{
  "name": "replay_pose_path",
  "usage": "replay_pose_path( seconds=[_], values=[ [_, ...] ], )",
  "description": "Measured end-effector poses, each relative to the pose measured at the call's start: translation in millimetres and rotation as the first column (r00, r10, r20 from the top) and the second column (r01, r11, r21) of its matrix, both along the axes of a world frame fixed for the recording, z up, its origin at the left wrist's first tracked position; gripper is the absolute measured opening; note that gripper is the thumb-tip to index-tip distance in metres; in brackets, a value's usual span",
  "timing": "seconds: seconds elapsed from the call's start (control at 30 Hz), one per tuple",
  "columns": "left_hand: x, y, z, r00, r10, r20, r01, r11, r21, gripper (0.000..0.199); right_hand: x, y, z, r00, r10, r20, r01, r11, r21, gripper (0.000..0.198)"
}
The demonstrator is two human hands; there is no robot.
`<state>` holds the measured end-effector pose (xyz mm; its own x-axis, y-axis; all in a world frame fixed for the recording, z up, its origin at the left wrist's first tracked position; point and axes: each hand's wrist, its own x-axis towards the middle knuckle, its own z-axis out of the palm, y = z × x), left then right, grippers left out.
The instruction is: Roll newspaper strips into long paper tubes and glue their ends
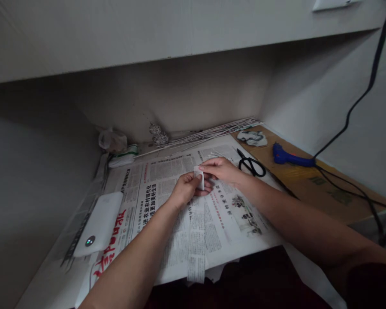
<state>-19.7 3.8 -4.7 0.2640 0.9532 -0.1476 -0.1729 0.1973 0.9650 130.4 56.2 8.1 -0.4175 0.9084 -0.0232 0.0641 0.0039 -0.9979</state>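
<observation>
A narrow strip of newspaper [197,244] runs from my hands toward me and hangs over the front edge of the table. My left hand [188,188] grips the strip near its far end, fingers closed round it. At the strip's upper end, my right hand [221,170] pinches the paper between thumb and fingers. The far end stands up between the two hands, apparently folded. Beneath both hands lies a spread newspaper sheet [170,171]. Black-handled scissors [252,165] rest just beyond my right hand.
A blue glue gun [291,159] with a black cord lies on cardboard [321,189] at right, near a crumpled white piece [252,137]. Thin paper rods [212,131] line the back. A white device [99,223] sits left. A low overhang [167,30] spans above.
</observation>
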Motion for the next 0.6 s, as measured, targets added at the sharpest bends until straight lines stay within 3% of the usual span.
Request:
replay_pose_path(
  seconds=[0.27, 0.4, 0.6],
  values=[
    [-1.0, 2.0, -2.1, 1.0, 0.025, 0.014, -0.025, 1.0, -0.01, 0.028, 3.9, 3.1, 5.2, 0.999, 0.02, -0.04, -0.023, 0.998, -0.058, 0.024],
    [-1.9, 2.7, -2.9, 1.0, 0.015, 0.024, -0.015, 1.0, -0.002, 0.028, 6.6, 2.6, 9.8, 1.0, 0.022, -0.017, -0.024, 0.996, -0.082, 0.035],
    [-0.8, 1.8, -2.6, 1.0, 0.019, 0.009, -0.019, 1.0, 0.002, 0.028, 5.1, 2.0, 5.8, 0.995, 0.088, 0.054, -0.088, 0.996, -0.001, 0.025]
  ],
)
